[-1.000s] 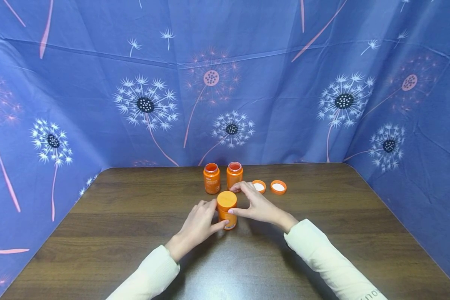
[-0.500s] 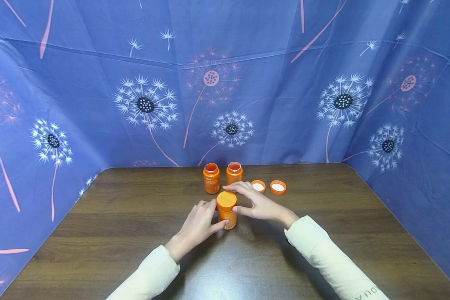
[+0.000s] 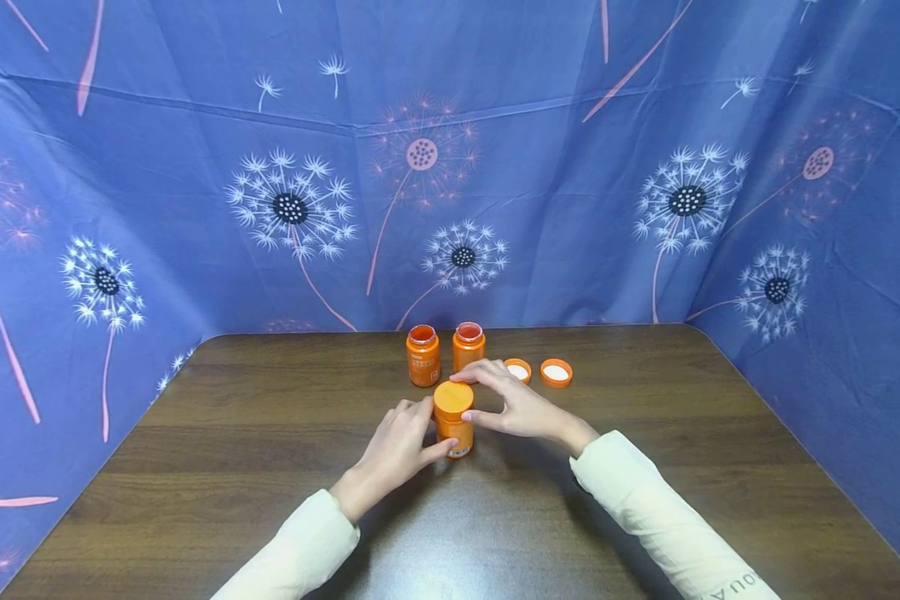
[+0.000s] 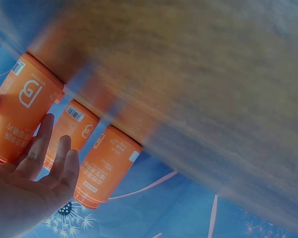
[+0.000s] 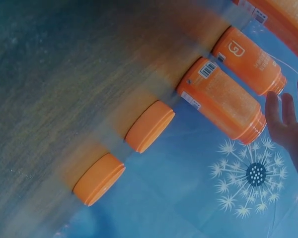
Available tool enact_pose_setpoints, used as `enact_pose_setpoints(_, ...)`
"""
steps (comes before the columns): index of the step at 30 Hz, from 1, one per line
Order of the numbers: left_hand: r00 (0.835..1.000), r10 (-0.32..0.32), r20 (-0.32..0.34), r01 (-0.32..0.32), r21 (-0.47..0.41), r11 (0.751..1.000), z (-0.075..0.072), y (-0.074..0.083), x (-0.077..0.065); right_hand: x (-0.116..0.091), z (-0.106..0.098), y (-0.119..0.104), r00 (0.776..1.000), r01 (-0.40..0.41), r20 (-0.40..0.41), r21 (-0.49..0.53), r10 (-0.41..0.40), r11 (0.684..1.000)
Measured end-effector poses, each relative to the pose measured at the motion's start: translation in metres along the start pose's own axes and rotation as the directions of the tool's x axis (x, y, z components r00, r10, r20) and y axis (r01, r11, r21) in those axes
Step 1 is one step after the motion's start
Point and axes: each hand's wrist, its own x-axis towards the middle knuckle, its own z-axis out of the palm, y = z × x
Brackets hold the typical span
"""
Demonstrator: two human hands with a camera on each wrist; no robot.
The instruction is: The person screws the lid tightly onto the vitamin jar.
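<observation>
An orange bottle (image 3: 459,435) stands upright on the table with its orange cap (image 3: 453,400) on top. My left hand (image 3: 390,446) holds the bottle's body from the left, its thumb across the front. From the right, my right hand (image 3: 516,410) pinches the cap, thumb at the near side and fingers round the far side. In the left wrist view, the bottle (image 4: 26,106) shows a white logo beside the left fingers. Just behind it stand two uncapped orange bottles, a left one (image 3: 423,362) and a right one (image 3: 468,346) partly covered by my right fingers.
Two loose orange caps lie white inside up, a nearer one (image 3: 518,369) just beyond the right hand and another (image 3: 557,373) to its right. A blue dandelion-print cloth (image 3: 547,183) walls in the back and sides of the wooden table (image 3: 255,433).
My right hand has shifted its fingers and thumb round the cap, first away from it and then back against it. The left hand and the bottle have stayed in place.
</observation>
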Motion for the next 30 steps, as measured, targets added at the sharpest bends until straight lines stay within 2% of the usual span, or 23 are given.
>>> enact_pose_setpoints(6, 1.0, 0.001, -0.003, -0.001, -0.004, 1.0, -0.001, 0.001, 0.0, 0.0, 0.003, -0.003, 0.997, -0.06, -0.04, 0.001, 0.06, 0.998)
enact_pose_setpoints(18, 1.0, 0.0, 0.001, 0.0, -0.003, 1.0, -0.001, 0.001, 0.0, 0.0, 0.014, -0.004, 0.988, -0.091, -0.127, -0.017, 0.088, 0.996)
enact_pose_setpoints(24, 1.0, -0.001, 0.004, 0.001, 0.007, 1.0, -0.001, 0.001, 0.001, 0.001, 0.014, -0.004, 0.988, -0.099, -0.116, 0.005, 0.099, 0.995)
enact_pose_setpoints(30, 1.0, -0.005, 0.014, 0.005, -0.004, 1.0, -0.001, 0.001, 0.001, 0.001, 0.008, -0.004, 0.99, -0.12, -0.069, 0.032, 0.122, 0.992)
